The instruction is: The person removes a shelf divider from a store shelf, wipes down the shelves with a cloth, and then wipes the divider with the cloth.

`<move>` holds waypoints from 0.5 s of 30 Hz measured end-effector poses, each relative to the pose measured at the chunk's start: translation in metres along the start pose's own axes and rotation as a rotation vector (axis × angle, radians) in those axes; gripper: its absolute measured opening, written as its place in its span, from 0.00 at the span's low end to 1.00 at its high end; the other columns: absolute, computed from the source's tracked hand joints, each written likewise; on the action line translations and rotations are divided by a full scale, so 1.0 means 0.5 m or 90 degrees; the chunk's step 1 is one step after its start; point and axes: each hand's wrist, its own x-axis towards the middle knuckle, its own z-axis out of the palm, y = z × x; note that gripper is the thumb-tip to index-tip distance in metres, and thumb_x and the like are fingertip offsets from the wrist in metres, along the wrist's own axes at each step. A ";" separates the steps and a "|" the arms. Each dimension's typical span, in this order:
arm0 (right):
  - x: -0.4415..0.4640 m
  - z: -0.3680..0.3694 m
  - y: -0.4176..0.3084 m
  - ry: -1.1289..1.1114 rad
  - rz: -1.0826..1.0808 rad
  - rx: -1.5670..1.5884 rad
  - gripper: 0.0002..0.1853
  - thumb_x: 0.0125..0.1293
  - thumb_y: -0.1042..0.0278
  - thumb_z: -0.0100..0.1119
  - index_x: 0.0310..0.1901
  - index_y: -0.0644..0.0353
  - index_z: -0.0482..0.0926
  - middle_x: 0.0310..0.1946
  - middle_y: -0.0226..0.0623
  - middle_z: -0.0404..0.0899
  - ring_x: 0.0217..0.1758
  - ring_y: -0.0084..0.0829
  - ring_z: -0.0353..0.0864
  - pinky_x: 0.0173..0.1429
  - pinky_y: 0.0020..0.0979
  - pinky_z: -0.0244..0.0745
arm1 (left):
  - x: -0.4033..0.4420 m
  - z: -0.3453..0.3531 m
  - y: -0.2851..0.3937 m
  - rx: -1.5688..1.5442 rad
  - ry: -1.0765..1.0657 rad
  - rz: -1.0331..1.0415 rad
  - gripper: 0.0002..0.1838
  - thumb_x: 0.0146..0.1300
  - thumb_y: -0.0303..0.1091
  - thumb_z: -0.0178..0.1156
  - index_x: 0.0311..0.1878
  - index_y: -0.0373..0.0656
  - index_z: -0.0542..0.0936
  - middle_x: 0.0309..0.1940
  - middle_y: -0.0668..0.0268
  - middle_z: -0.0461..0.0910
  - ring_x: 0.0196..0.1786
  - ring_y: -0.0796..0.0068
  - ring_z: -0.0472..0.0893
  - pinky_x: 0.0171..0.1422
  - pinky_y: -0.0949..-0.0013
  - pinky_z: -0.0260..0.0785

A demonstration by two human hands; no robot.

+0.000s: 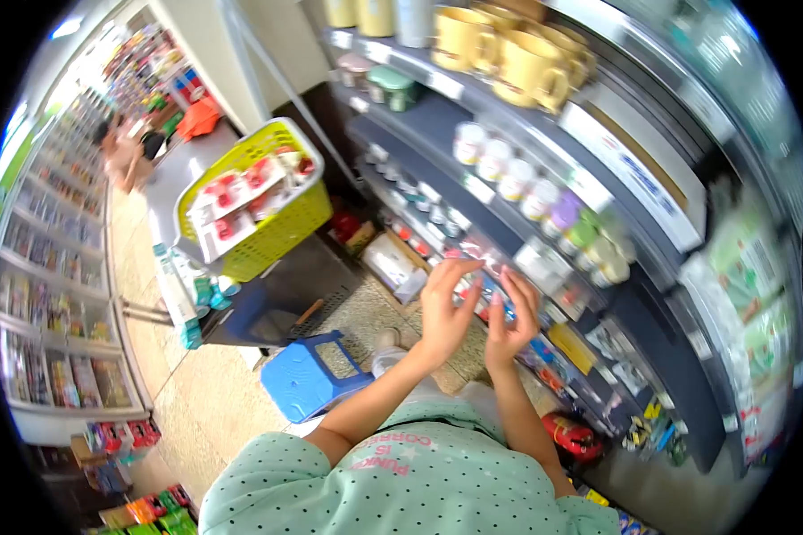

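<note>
Both of my hands are raised in front of the shelving, close together. My left hand (451,308) has its fingers extended and apart from the thumb, with nothing seen in it. Just to its right, my right hand (512,319) is held with fingers bent and spread, also holding nothing that shows. Beyond the hands, a row of white-lidded jars (516,180) stands on a grey shelf (446,165). Yellow mugs (531,69) stand on the shelf above. Small packaged goods lie on the lower shelves behind my fingers.
A yellow-green basket (281,227) of red and white packets sits on a counter (165,201) at the left. A blue stool (308,379) stands on the floor below. Another person (125,160) is far back left. A red round item (573,437) is low right.
</note>
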 end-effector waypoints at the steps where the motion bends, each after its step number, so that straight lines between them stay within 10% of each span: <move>1: 0.002 0.040 -0.010 -0.002 0.019 0.023 0.16 0.64 0.80 0.60 0.53 0.65 0.84 0.55 0.41 0.84 0.60 0.40 0.79 0.66 0.39 0.70 | 0.023 -0.030 -0.011 0.002 0.002 -0.002 0.14 0.57 0.21 0.64 0.48 0.37 0.83 0.43 0.55 0.82 0.46 0.53 0.81 0.53 0.58 0.72; 15: 0.031 0.509 -0.176 -0.256 -0.124 0.170 0.15 0.61 0.78 0.62 0.50 0.65 0.85 0.55 0.41 0.83 0.58 0.40 0.79 0.66 0.41 0.70 | 0.154 -0.574 -0.126 0.222 0.280 -0.067 0.09 0.59 0.21 0.65 0.44 0.37 0.84 0.39 0.61 0.83 0.43 0.68 0.80 0.49 0.69 0.71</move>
